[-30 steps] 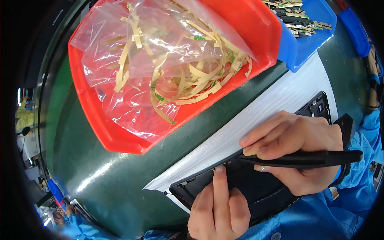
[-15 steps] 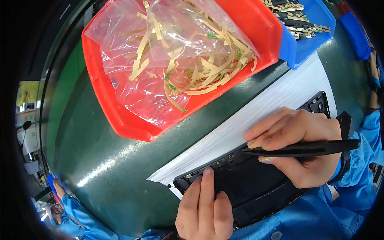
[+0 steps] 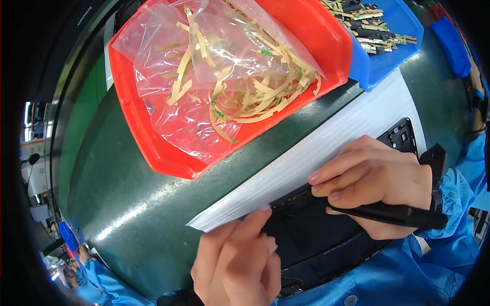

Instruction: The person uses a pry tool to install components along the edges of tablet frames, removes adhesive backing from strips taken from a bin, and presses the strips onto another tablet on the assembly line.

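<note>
Black flat rectangular panel (image 3: 326, 232): partly on white thin sheet (image 3: 291, 173), beneath both hands;
Left hand (image 3: 237, 260): fingers curled at panel's edge; grip I cannot tell;
Right hand (image 3: 375, 186): fingers closed around slender black tool (image 3: 403, 214);
Risk: slipping tool may scratch panel.

Dark green counter (image 3: 153, 245): surface was glossy, with a streak of glare.
Red bin (image 3: 334, 46) rested on it, blue bin (image 3: 380, 66) just to its right; white sheet (image 3: 301, 168) lay diagonally nearer.
</note>
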Demonstrator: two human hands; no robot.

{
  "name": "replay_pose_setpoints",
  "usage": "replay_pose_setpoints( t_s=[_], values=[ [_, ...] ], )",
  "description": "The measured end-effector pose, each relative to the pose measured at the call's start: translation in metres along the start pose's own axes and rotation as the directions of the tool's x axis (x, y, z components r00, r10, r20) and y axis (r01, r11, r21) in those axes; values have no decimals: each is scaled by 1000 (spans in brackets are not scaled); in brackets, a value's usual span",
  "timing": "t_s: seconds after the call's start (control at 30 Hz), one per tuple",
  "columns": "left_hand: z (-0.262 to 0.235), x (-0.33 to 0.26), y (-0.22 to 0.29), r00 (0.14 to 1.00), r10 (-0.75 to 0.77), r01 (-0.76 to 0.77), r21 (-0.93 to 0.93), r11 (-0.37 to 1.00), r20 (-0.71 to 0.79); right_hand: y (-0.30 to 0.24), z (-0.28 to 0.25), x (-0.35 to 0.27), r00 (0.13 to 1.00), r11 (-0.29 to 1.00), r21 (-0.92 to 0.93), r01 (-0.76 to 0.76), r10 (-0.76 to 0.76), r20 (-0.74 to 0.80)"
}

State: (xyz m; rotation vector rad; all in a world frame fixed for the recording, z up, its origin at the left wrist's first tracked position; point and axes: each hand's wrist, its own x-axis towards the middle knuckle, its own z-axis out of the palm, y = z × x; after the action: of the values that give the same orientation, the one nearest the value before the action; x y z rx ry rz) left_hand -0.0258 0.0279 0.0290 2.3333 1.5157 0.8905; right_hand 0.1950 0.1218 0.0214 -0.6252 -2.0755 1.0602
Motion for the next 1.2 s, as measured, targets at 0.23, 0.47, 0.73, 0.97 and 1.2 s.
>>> replay_pose_setpoints(
  t_s=[0.23,0.47,0.73,0.97,1.2],
  values=[
    [2,41,3,991,-103,113,-115,987,87,-1,5,7,966,946,-198,256,-242,88],
    [12,37,-7,995,-90,96,-290,952,34,-2,3,6,952,922,-239,305,-291,93],
    [10,43,-5,998,40,-30,-185,982,51,-4,-3,5,981,964,-200,175,-152,123],
    [17,26,-16,984,180,-180,-96,979,-8,-4,3,7,989,987,64,-145,146,-11],
    [11,32,-6,962,272,-271,-18,962,36,-10,3,5,979,977,65,-202,203,-19]
  ],
)
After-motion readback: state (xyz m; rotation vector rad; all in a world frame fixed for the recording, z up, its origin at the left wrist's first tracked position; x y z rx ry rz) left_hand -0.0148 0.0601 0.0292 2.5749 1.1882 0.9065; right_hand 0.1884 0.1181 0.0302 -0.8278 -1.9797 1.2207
